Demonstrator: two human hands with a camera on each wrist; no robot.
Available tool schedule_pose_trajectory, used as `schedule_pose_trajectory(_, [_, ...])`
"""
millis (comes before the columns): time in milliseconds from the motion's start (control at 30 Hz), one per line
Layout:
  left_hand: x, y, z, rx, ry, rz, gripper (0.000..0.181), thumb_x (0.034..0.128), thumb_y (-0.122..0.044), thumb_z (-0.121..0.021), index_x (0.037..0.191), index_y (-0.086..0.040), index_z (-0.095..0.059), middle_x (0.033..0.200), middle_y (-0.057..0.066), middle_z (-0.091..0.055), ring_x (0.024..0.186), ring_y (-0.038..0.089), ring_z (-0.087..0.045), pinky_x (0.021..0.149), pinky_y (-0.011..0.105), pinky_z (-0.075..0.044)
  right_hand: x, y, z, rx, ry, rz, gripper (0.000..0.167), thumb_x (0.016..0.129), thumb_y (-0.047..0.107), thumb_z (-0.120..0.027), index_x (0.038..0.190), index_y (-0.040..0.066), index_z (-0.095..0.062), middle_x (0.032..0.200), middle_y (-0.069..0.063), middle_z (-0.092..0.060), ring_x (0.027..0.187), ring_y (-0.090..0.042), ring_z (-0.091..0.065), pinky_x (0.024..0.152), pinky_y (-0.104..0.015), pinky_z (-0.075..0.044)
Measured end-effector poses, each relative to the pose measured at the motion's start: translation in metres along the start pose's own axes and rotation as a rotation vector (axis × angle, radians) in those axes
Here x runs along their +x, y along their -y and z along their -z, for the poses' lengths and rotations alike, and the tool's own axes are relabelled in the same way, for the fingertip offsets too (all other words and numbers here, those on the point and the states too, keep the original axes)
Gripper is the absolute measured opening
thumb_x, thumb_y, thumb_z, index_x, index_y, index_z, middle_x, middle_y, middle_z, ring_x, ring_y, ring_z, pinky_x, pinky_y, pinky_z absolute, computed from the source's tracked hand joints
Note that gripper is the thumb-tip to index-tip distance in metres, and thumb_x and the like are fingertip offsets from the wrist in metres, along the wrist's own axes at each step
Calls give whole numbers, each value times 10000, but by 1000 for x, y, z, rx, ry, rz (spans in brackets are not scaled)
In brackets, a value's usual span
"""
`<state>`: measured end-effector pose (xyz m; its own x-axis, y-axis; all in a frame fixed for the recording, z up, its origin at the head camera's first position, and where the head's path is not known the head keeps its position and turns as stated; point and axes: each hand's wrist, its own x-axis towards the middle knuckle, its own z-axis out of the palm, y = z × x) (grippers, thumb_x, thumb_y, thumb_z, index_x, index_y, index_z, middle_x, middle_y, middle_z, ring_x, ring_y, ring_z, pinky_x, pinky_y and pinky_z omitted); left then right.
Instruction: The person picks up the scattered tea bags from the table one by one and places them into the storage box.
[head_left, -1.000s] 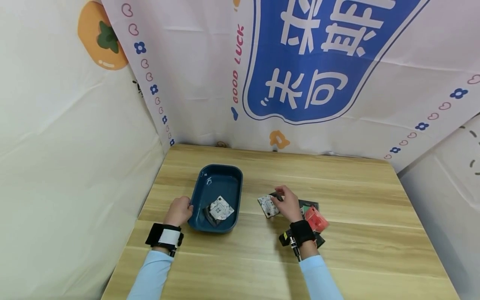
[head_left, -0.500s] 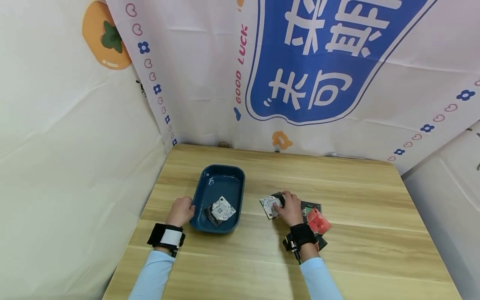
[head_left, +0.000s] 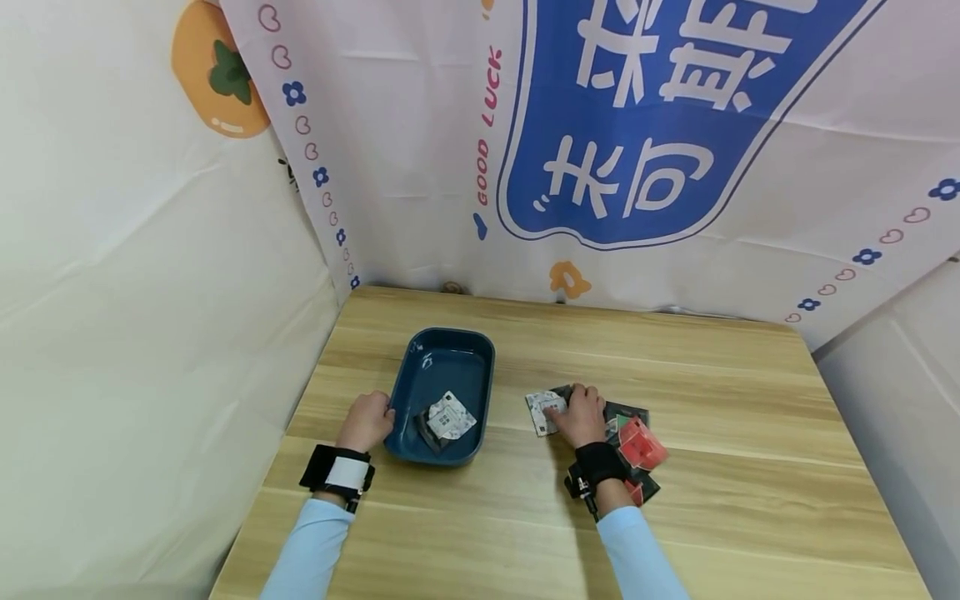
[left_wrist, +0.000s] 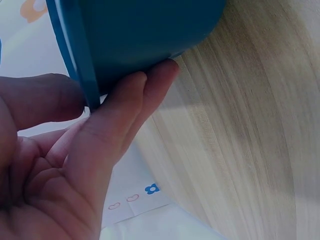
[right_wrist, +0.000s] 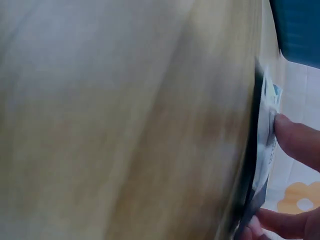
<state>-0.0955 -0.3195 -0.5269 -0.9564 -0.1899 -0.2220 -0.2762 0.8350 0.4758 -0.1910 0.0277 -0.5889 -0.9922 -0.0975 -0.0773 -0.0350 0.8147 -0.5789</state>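
Note:
My left hand [head_left: 365, 419] pinches the near-left rim of a deep blue rectangular tray [head_left: 446, 358]. In the left wrist view, the thumb lies on one side of the rim and the fingers on the other. Inside the tray, a white patterned packet [head_left: 452, 417] lies on a dark one. Right of the tray, my right hand [head_left: 582, 417] holds a flat white patterned packet [head_left: 538, 408] with a dark packet [head_left: 561, 390] beneath. The right wrist view shows the thumb on the white face [right_wrist: 266, 135] and fingertips at the dark edge; that view is blurred.
Beside the right wrist lie a red packet [head_left: 642, 444] and several dark ones [head_left: 632, 412], partly hidden by the hand. All rest on a wooden table [head_left: 480, 533]. A printed white cloth [head_left: 420, 167] hangs along its back edge.
My right hand has lowered onto the white and dark packets, its fingers reaching over their far side. The left hand keeps its hold on the tray. The head view has shifted slightly left.

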Motion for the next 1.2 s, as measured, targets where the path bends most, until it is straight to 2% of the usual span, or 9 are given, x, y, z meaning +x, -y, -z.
schedule_pose_trajectory(233, [1,0,-1,-13,5,16,168,949,-30,-583,789,3,-623,662,85,-573,578,194,-526,523,292,-398,1,2,1,19,4,-23,622,813,289,-818,1168,-124,-518,1135,-351,-539,1078,-496,-533,882,-552,-468])
schedule_pose_trajectory(367, [0,0,0,-11,0,5,163,946,-26,-587,789,4,-622,661,85,-571,578,195,-525,523,290,-396,1,2,2,53,20,-37,682,831,276,-803,1270,-105,-447,969,-302,-627,861,-437,-636,708,-490,-503])
schedule_pose_trajectory(467, [0,0,0,-6,-1,3,161,946,-25,-587,792,6,-622,663,85,-573,579,194,-524,524,291,-396,-1,2,3,94,44,-51,735,852,254,-785,1365,-81,-380,814,-242,-644,661,-356,-630,570,-411,-440])
schedule_pose_trajectory(533, [0,0,0,-5,-1,4,158,947,-26,-586,797,7,-623,668,86,-575,582,195,-525,526,292,-397,-1,1,4,107,40,-43,739,860,233,-777,1396,-77,-372,812,-245,-653,646,-348,-630,565,-405,-438])
schedule_pose_trajectory(600, [0,0,0,-6,0,2,156,947,-26,-584,801,10,-623,671,88,-578,583,195,-528,525,293,-400,-2,0,4,110,28,-18,682,869,212,-767,1386,-68,-423,908,-263,-673,733,-375,-657,625,-441,-494])
schedule_pose_trajectory(733, [1,0,1,-14,-2,6,168,949,-28,-582,787,4,-613,667,86,-570,580,195,-524,524,293,-398,-3,0,5,125,-8,55,358,882,169,-743,1173,-11,-639,1023,-250,-700,890,-428,-671,768,-525,-527])
schedule_pose_trajectory(833, [0,1,1,-19,-2,3,183,950,-31,-580,771,-2,-602,658,83,-559,574,194,-516,523,295,-393,-3,-1,7,146,-16,106,186,889,150,-730,1025,27,-697,920,-200,-714,807,-387,-670,717,-473,-508])
schedule_pose_trajectory(1033, [0,1,2,-24,12,5,169,949,-27,-581,787,8,-619,665,85,-568,581,195,-525,529,294,-400,-3,-4,11,171,-20,93,137,873,156,-753,890,34,-693,690,-104,-636,581,-199,-543,593,-306,-357])
schedule_pose_trajectory(1200, [0,0,1,-27,7,1,173,944,-19,-581,778,9,-616,660,84,-563,580,194,-523,529,295,-399,-5,-5,14,182,-27,70,155,866,164,-757,835,35,-676,643,-86,-603,554,-176,-505,569,-292,-356])
